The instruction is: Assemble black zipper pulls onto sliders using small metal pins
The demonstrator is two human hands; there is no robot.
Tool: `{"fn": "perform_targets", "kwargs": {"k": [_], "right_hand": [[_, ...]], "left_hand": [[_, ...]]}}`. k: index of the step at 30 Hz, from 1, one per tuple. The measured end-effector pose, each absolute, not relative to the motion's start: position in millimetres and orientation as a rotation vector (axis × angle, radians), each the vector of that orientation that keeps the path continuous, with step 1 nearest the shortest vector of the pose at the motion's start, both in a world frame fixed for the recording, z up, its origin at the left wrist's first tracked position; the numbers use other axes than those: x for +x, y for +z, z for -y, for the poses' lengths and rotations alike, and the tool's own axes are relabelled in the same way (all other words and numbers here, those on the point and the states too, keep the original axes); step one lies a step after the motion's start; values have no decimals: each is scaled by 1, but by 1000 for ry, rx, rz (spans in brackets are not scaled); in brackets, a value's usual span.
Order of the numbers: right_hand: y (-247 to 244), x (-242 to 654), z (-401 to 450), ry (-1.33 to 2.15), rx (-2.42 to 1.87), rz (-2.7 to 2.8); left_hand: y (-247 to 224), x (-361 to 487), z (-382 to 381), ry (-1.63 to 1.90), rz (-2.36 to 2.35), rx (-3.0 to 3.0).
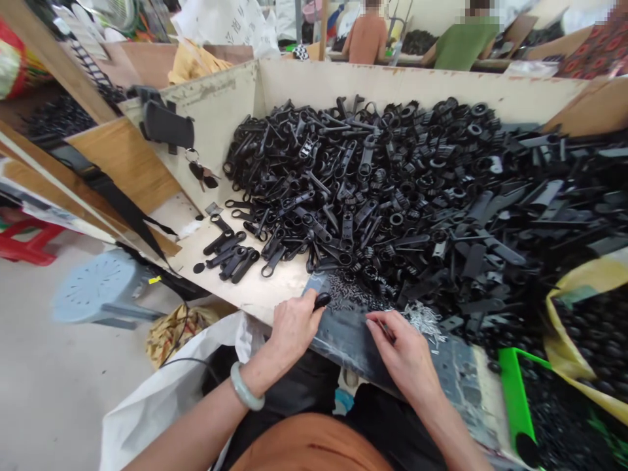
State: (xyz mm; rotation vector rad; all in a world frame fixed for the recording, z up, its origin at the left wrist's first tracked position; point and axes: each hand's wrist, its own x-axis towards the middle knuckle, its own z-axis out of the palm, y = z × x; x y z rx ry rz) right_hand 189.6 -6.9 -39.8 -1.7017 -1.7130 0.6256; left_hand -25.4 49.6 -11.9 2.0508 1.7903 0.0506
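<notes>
My left hand [294, 322], with a pale bangle on its wrist, is closed around a small black plastic part [322, 300] whose rounded end sticks out past the fingers. To its right, my right hand [403, 341] has thumb and fingers drawn together in a pinch over the dark work surface [343, 338]; what sits between the fingertips is too small to name. Just beyond the hands lie a scatter of tiny dark metal pieces [350, 292] and a heap of silvery pins [424, 320]. A large pile of black plastic parts [343, 190] rises behind them.
Several longer black parts [230, 255] lie on the board at left. Keys [203, 175] hang from a black holder [167, 124]. At right are a green bin [513, 386] and a yellow sack [564, 327]. A blue stool [98, 284] stands left; people sit beyond the back wall.
</notes>
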Motion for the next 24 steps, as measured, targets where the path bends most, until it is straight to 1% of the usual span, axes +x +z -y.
{"fn": "perform_targets", "kwargs": {"k": [6,10,12,17,21,24], "right_hand": [[-38,186,-12,599,-1715,1824],[-43,178,-21,541,-1722,1903],[-45,177,-23,532,-1725,1917],[-47,179,-26,519,-1712,1970],[-44,182,-31,599,-1643,1961],[-42,182,-29,635,-1615,1849]], "left_hand": [[-22,-35,-52,96,-1664,2139],[-29,-40,-47,228,-1578,2134],[-29,-39,-46,367,-1578,1982],[-20,-36,-44,681,-1412,1255],[-11,-35,-40,702,-1284,843],[-9,-34,-36,722,-1232,765]]}}
